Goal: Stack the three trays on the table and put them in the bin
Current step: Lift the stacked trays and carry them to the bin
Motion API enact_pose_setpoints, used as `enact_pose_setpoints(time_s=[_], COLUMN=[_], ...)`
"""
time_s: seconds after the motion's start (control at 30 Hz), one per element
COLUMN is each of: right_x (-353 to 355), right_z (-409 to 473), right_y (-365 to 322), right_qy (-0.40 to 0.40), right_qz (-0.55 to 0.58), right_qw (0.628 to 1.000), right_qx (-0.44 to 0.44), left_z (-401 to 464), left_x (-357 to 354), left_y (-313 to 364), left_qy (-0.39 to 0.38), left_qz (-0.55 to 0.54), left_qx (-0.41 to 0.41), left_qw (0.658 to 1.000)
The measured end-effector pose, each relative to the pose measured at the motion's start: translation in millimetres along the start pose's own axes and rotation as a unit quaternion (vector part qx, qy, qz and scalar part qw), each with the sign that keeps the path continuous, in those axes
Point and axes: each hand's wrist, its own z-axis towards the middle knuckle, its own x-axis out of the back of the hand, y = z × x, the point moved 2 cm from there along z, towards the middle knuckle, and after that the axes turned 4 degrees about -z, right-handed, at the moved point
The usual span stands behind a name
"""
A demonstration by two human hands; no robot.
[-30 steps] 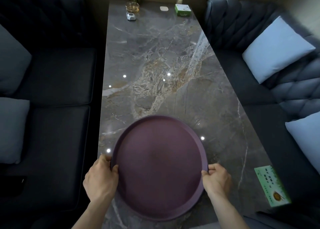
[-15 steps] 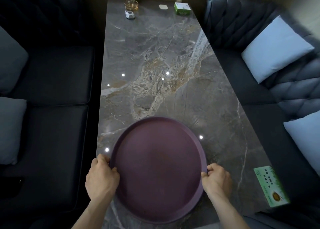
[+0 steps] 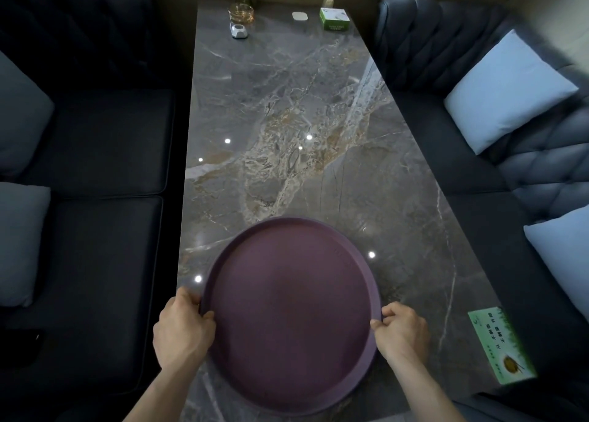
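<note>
A round purple tray (image 3: 291, 313) sits at the near end of the grey marble table (image 3: 287, 119). Only its top face shows, so I cannot tell whether other trays lie beneath it. My left hand (image 3: 181, 332) grips the tray's left rim, thumb on top. My right hand (image 3: 402, 332) grips the right rim with curled fingers. No bin is in view.
Dark sofas flank the table, with pale cushions (image 3: 506, 93) on the right and grey ones (image 3: 19, 243) on the left. A green card (image 3: 498, 345) lies at the near right edge. At the far end are a glass holder (image 3: 241, 13), a small grey object (image 3: 239, 31), a white pad (image 3: 299, 16) and a green box (image 3: 333, 19).
The tray and both hands have shifted slightly nearer to me; the grip on both rims is the same.
</note>
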Motion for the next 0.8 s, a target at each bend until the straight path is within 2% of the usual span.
enact_pose_setpoints(time_s=[0.17, 0.3, 0.47, 0.6, 0.67, 0.8], right_x=[3, 1, -6, -21, -27, -29], right_z=[10, 10, 11, 7, 5, 7], right_y=[-2, -2, 2, 11, 15, 15], right_qy=[-0.036, -0.022, -0.029, -0.067, -0.065, -0.039], right_qz=[0.008, 0.009, -0.001, 0.098, 0.173, 0.202], right_qw=[0.999, 1.000, 1.000, 0.992, 0.981, 0.976], right_qx=[-0.009, -0.009, -0.005, -0.042, -0.056, -0.071], left_z=[0, 1, 6, 15, 21, 24], left_x=[0, -1, -4, -9, -11, -15], left_y=[0, 2, 5, -4, -9, -5], left_qy=[0.006, 0.000, -0.040, -0.107, -0.112, -0.104], left_qz=[-0.006, 0.004, -0.005, -0.060, -0.104, -0.149], left_qx=[-0.004, -0.004, 0.025, 0.065, 0.096, 0.134], left_qw=[1.000, 1.000, 0.999, 0.990, 0.984, 0.974])
